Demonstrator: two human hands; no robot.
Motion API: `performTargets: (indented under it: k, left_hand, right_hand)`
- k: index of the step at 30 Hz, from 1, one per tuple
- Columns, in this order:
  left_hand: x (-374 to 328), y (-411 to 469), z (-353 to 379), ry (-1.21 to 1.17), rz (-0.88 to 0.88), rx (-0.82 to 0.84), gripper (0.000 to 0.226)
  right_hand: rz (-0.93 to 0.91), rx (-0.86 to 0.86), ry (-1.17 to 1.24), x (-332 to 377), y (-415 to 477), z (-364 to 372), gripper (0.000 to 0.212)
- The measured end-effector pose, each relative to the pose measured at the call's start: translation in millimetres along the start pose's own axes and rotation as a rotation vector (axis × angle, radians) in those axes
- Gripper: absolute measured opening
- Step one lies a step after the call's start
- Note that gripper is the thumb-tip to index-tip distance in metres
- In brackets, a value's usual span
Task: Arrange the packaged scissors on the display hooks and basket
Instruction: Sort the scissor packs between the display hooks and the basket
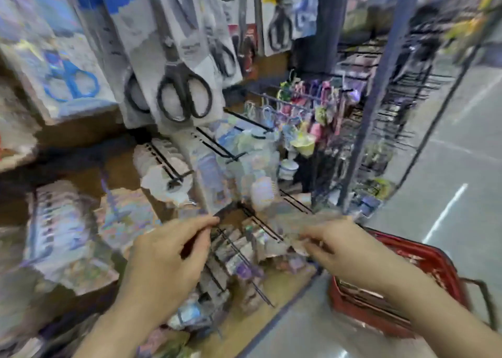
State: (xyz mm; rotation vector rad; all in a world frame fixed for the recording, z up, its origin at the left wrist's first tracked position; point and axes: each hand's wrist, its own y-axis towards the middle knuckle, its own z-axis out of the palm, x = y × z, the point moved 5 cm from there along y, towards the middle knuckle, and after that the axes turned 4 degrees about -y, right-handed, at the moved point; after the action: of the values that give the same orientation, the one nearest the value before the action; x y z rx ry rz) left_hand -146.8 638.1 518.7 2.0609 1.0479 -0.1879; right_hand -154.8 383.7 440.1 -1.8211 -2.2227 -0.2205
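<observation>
Left hand [168, 260] is closest, low in the middle. Its thumb and forefinger are pinched together right at the tip of a black hook [236, 251], but it's too smeary to tell if there's anything between them. Next over is a see-through pack [288, 222], super blurred, so no idea what's inside. The right hand [345, 251] has its fingers curled onto that pack's right end, over the lower hooks. Red basket [440, 265] sits on the floor just beside the right forearm.

Up top, a blue-handled scissors pack [70, 83] hangs far left, and a black-handled scissors pack [184, 94] hangs next to it with more behind. Off to the right is a wire rack [402, 108] of small colourful stuff.
</observation>
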Motion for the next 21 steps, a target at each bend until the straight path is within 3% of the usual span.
performTargets:
  k: [7,9,13,21]
  left_hand:
    - [-49,-11,176,-0.073,-0.014,0.395,0.028]
    - [-63,-13,231,-0.069,-0.051,0.498,0.02]
    - [-91,-22,336,-0.059,-0.101,0.636,0.022]
    - [-86,-42,517,-0.106,-0.439,0.916,0.031]
  right_hand:
    - [0.454,0.109,0.102,-179,-114,51,0.022]
    - [0.588,0.126,0.159,-229,-149,63,0.027]
    - [0.767,0.122,0.284,-317,-211,85,0.027]
    - [1.036,0.145,0.433,-444,-251,126,0.029]
